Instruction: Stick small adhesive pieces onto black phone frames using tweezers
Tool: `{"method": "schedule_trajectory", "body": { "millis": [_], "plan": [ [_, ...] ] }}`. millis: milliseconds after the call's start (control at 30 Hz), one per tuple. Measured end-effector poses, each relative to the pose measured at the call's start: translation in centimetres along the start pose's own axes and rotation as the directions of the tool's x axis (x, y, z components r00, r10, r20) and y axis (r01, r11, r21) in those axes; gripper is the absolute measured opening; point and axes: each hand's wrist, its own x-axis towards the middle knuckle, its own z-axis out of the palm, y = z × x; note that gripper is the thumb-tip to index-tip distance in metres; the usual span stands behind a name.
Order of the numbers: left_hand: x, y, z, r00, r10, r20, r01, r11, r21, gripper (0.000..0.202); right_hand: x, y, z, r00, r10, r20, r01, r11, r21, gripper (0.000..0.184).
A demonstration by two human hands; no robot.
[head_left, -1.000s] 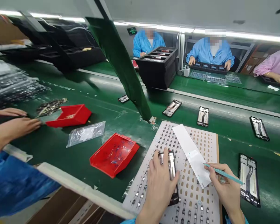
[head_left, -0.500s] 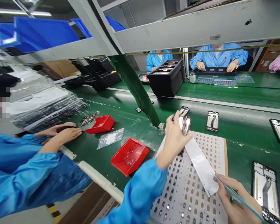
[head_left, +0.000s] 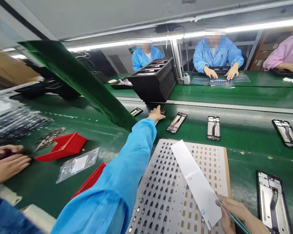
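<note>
My left hand (head_left: 156,114) stretches far forward, its thumb and fingers around a small phone frame (head_left: 162,112) on the green belt, mostly covered by the hand. My right hand (head_left: 236,211) pinches a pair of teal tweezers (head_left: 231,214), whose tips meet the edge of a white paper strip (head_left: 195,182). That strip lies slantwise over a perforated sheet (head_left: 158,182) carrying rows of small dark metal pieces. Just right of my left hand, another phone frame (head_left: 176,123) lies tilted on the belt.
More phone frames (head_left: 213,128) lie along the belt, one (head_left: 273,201) close by my right hand. A green-wrapped post (head_left: 88,91) slants across the left. Red bins (head_left: 68,146), a plastic bag (head_left: 78,164) and a co-worker's hands (head_left: 9,162) are at left; a black crate (head_left: 153,81) stands behind.
My left hand has let go of the phone frame it held above the sheet, now lying on the belt, and moved forward and left to another. The view has swung right.
</note>
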Motion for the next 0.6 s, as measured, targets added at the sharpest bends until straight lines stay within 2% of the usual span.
{"method": "schedule_trajectory", "body": {
  "millis": [100, 200, 267, 367, 400, 500, 600],
  "plan": [
    [0.3, 0.4, 0.6, 1.000, 0.025, -0.008, -0.025, 1.000, 0.019, 0.045, 0.2, -0.1, 0.2, 1.000, -0.017, -0.018, 0.017, 1.000, -0.010, 0.019],
    [0.1, 3.0, 1.7, 1.000, 0.017, 0.020, -0.018, 0.999, 0.047, 0.048, -0.1, -0.9, -0.7, 0.998, -0.036, -0.052, 0.032, 0.996, -0.079, 0.013],
    [-0.4, 5.2, 2.9, 0.997, 0.022, 0.071, -0.026, 0.998, 0.055, 0.065, -0.3, -1.4, -1.5, 0.998, -0.046, -0.038, 0.042, 0.993, -0.108, 0.016],
    [-1.4, 7.9, 4.2, 0.987, 0.041, 0.156, -0.047, 0.998, 0.034, 0.103, -0.1, -1.6, -2.3, 0.997, -0.074, -0.006, 0.073, 0.993, -0.097, 0.021],
    [-1.7, 8.6, 4.3, 0.983, 0.048, 0.176, -0.052, 0.998, 0.021, 0.108, 0.0, -1.6, -2.4, 0.997, -0.077, -0.007, 0.076, 0.993, -0.087, 0.021],
    [-2.6, 9.7, 3.3, 0.979, 0.080, 0.188, -0.078, 0.997, -0.019, 0.101, 0.6, -1.0, -2.2, 0.996, -0.070, -0.046, 0.067, 0.995, -0.072, 0.017],
    [-5.1, 9.8, 0.7, 0.978, 0.168, 0.122, -0.162, 0.985, -0.056, 0.093, 1.1, -0.4, -2.0, 0.993, -0.056, -0.101, 0.049, 0.996, -0.072, 0.008]
  ]
}}
